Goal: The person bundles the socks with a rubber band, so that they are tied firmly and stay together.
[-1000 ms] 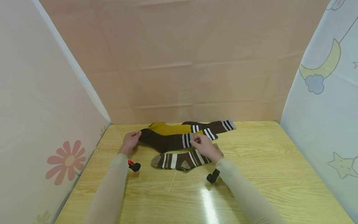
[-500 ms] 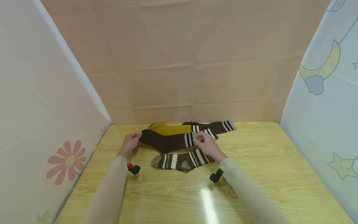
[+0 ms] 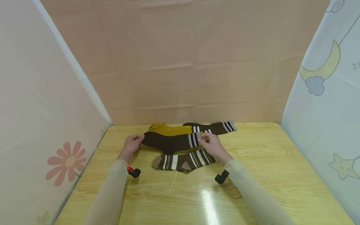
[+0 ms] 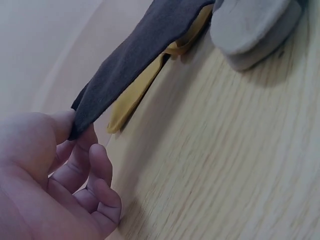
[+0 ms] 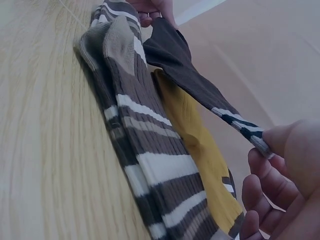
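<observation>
Between my two hands a dark brown sock [image 3: 166, 142] with a grey-and-black striped cuff is stretched out, lifted off the table. My left hand [image 3: 131, 146] pinches its toe end between thumb and finger, as the left wrist view also shows. The striped cuff [image 5: 240, 122] is pinched by my right hand [image 3: 215, 146]. Beneath and behind the held sock lie mustard socks [image 3: 171, 130] with white-striped dark cuffs, partly covered. Nearer to me a pair of brown, white and tan striped socks [image 3: 175, 162] lies flat, the cuff end partly hidden by my right hand.
Another dark brown sock [image 3: 216, 127] with a striped cuff lies at the back, by the upright peach backdrop [image 3: 194, 78]. A thin reddish ring [image 3: 235, 192] lies on the wooden table [image 3: 157, 200] near my right sleeve. Printed cloth walls stand left and right.
The dark brown sock has shifted to the right, its cuff moving furthest. My right hand has moved right with it, while my left hand has barely moved. The other socks stay put.
</observation>
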A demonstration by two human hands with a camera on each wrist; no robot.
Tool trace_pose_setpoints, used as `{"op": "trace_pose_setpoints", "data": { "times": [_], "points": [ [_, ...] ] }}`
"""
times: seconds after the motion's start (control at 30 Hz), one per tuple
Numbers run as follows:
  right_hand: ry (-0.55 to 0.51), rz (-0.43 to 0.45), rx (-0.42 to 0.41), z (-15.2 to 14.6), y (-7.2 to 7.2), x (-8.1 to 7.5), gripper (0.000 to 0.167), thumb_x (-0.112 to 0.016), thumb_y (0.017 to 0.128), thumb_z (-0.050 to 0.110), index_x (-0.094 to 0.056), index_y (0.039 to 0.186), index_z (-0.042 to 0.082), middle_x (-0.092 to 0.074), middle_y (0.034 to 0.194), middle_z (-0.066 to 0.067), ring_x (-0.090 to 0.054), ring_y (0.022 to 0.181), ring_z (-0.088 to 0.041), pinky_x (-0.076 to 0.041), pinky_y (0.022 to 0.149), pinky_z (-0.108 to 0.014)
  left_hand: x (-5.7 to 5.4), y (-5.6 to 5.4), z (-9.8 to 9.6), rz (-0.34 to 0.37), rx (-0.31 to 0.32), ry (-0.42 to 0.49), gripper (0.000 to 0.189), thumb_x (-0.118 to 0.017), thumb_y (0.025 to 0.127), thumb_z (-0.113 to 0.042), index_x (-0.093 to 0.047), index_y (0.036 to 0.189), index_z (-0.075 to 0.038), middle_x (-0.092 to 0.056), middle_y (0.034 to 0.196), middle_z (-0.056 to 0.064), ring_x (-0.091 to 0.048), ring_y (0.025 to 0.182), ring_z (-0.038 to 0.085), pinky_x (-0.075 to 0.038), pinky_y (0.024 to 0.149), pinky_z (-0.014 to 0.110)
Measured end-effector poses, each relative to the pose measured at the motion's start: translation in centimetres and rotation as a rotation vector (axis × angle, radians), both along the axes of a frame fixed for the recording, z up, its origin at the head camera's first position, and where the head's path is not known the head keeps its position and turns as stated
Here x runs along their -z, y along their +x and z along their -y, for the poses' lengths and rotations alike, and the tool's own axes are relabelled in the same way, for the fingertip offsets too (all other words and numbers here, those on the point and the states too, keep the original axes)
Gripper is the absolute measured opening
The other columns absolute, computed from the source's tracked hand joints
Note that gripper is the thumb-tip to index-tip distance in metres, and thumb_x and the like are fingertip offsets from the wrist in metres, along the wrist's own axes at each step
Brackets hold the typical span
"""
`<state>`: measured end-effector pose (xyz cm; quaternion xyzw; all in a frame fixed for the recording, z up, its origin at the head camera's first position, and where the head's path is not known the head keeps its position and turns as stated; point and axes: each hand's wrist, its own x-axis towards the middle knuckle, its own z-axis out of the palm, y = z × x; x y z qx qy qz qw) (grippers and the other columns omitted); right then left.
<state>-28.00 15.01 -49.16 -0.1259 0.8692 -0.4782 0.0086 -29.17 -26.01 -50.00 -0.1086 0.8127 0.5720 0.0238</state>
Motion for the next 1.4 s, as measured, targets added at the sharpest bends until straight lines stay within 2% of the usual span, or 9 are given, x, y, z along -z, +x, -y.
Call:
{"op": "trace_pose_setpoints", "data": {
  "times": [0.43, 0.6, 0.87, 1.03, 1.17, 1.4],
  "points": [
    [0.007, 0.013, 0.007, -1.0, 0.6, -0.2, 0.020, -0.065, 0.107, 0.025, -0.066, 0.110, 0.006, -0.065, 0.087, -0.004, -0.055, 0.078, -0.020, -0.049, 0.071, -0.034, 0.1, 0.7, -0.3, 0.009, 0.016, 0.016, 0.039, -0.062, 0.108, -0.032, -0.067, 0.125, 0.003, -0.063, 0.126, 0.016, -0.062, 0.081, 0.015, -0.054, 0.074, 0.028],
    [-0.003, 0.027, 0.008, -1.5, 0.9, -0.5, 0.019, -0.065, 0.107, 0.025, -0.067, 0.111, 0.007, -0.064, 0.086, -0.005, -0.053, 0.078, -0.021, -0.046, 0.070, -0.034, -0.1, 1.2, -0.4, -0.018, 0.032, 0.024, 0.037, -0.062, 0.108, -0.030, -0.068, 0.121, 0.005, -0.065, 0.121, 0.015, -0.062, 0.081, 0.016, -0.054, 0.074, 0.027],
    [-0.032, -0.003, 0.023, -2.3, 0.9, -0.2, 0.019, -0.066, 0.106, 0.023, -0.067, 0.107, 0.005, -0.061, 0.079, -0.004, -0.052, 0.072, -0.020, -0.046, 0.065, -0.031, -0.2, 2.1, -0.8, -0.033, 0.070, 0.000, 0.035, -0.061, 0.109, -0.030, -0.070, 0.116, 0.003, -0.066, 0.118, 0.013, -0.061, 0.085, 0.017, -0.053, 0.076, 0.028],
    [-0.016, -0.015, 0.044, -2.8, 1.0, -0.1, 0.019, -0.067, 0.106, 0.023, -0.067, 0.107, 0.004, -0.060, 0.078, -0.002, -0.051, 0.074, -0.019, -0.045, 0.069, -0.032, -0.2, 2.6, -0.9, -0.033, 0.092, -0.006, 0.031, -0.062, 0.108, -0.029, -0.070, 0.112, 0.001, -0.066, 0.109, 0.008, -0.062, 0.087, 0.020, -0.053, 0.079, 0.031],
    [0.001, -0.012, 0.050, -3.3, 0.9, -0.1, 0.023, -0.067, 0.106, 0.026, -0.068, 0.111, 0.004, -0.060, 0.079, -0.002, -0.052, 0.074, -0.019, -0.045, 0.069, -0.032, -0.1, 3.0, -1.0, -0.029, 0.114, -0.005, 0.030, -0.063, 0.108, -0.029, -0.070, 0.112, 0.000, -0.066, 0.103, 0.006, -0.062, 0.088, 0.022, -0.053, 0.079, 0.032],
    [-0.007, 0.000, 0.051, -4.2, 1.0, -0.2, 0.025, -0.067, 0.106, 0.028, -0.067, 0.113, 0.004, -0.059, 0.078, -0.002, -0.051, 0.071, -0.017, -0.045, 0.065, -0.031, -0.1, 3.5, -1.5, -0.058, 0.139, 0.010, 0.028, -0.065, 0.107, -0.025, -0.071, 0.115, 0.002, -0.069, 0.104, 0.006, -0.065, 0.088, 0.023, -0.055, 0.079, 0.032]
  ]
}}
